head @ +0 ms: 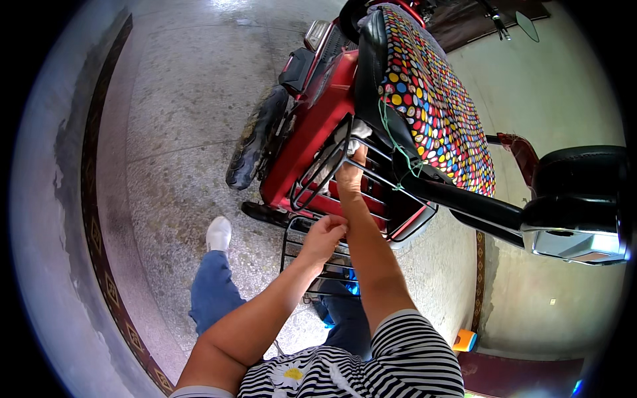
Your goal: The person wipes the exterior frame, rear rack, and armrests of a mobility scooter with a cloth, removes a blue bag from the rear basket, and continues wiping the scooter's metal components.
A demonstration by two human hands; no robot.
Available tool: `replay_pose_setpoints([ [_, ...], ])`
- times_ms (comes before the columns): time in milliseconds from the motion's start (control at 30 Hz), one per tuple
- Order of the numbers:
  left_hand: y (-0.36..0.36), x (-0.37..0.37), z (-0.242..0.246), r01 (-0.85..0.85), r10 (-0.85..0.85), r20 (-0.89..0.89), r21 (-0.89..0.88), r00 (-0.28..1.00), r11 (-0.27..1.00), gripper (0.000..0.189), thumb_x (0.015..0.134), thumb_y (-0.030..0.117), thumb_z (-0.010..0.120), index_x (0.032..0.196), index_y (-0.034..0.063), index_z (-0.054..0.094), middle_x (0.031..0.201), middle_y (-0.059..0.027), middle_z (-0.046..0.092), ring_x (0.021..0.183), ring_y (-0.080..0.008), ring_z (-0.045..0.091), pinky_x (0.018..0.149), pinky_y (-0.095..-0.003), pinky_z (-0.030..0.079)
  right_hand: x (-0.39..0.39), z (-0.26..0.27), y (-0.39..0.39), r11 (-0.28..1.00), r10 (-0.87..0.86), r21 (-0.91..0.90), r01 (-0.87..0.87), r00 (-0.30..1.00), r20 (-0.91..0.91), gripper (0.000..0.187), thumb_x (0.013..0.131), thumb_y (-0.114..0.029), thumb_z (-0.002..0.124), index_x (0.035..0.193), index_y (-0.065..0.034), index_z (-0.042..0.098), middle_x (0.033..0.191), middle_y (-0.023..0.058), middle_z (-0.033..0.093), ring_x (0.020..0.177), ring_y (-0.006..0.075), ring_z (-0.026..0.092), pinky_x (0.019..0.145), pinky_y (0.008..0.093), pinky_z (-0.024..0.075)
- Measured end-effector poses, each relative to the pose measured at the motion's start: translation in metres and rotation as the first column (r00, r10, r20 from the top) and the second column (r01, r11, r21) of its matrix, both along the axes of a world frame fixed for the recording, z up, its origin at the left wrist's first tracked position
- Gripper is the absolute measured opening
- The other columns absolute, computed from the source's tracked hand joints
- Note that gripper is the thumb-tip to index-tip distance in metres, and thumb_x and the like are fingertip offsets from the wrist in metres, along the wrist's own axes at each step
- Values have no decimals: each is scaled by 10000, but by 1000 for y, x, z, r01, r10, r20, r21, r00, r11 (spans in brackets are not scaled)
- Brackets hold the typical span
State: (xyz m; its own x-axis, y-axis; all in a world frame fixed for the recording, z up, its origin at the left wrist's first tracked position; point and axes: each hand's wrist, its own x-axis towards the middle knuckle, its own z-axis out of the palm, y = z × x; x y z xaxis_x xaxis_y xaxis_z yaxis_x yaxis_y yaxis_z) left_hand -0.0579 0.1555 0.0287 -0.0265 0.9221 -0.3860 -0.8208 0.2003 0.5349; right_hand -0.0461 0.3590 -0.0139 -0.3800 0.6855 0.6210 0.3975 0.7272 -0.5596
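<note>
Before me stands a red electric scooter or tricycle (318, 134) with a black metal rack (323, 174) under its seat. My right hand (354, 164) reaches in among the rack's bars, its fingers around a grey-white cloth (356, 132); the fingertips are partly hidden. More pale cloth shows behind the bars. Just beside my right forearm is my left hand (323, 239), thumb and fingers pinched together with nothing visible in them. It is above a lower black wire rack (293, 246). The seat (433, 99) has a cover with many-coloured dots, and thin green string (398, 144) hangs from its edge.
A black padded backrest (580, 179) on a thick black bar (463, 199) juts out at right. A black wheel or fender (259, 137) is at the vehicle's left. Walls with a patterned brown border (107, 278) flank the speckled floor (169, 124). An orange-and-white object (465, 341) lies at lower right.
</note>
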Motion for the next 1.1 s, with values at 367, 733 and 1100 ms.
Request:
replay_pose_setpoints([
  [367, -6, -6, -14, -1, 0, 48, 20, 999, 1000, 121, 825, 143, 560, 932, 90, 543, 814, 34, 560, 693, -26, 488, 616, -182, 379, -12, 36, -11, 937, -340, 84, 338, 837, 429, 375, 702, -116, 575, 1059, -49, 483, 1046, 183, 519, 973, 368, 499, 834, 389, 436],
  [733, 5, 16, -6, 57, -57, -5, -10, 998, 998, 120, 816, 123, 551, 928, 80, 553, 806, 31, 561, 685, -34, 486, 584, -168, 361, 17, -24, 50, 964, 19, -260, -55, 990, -140, 236, 841, -231, 478, 1006, -62, 473, 866, 63, 540, 784, 194, 524, 708, 277, 437],
  [1100, 1, 3, 3, -4, 5, 38, -34, 999, 999, 102, 829, 105, 529, 920, 59, 542, 791, 6, 556, 661, -50, 487, 546, -173, 357, 16, 7, -4, 962, -272, -23, 273, 943, -194, 495, 718, -65, 558, 1194, -36, 427, 1042, 196, 514, 942, 353, 522, 828, 385, 421],
])
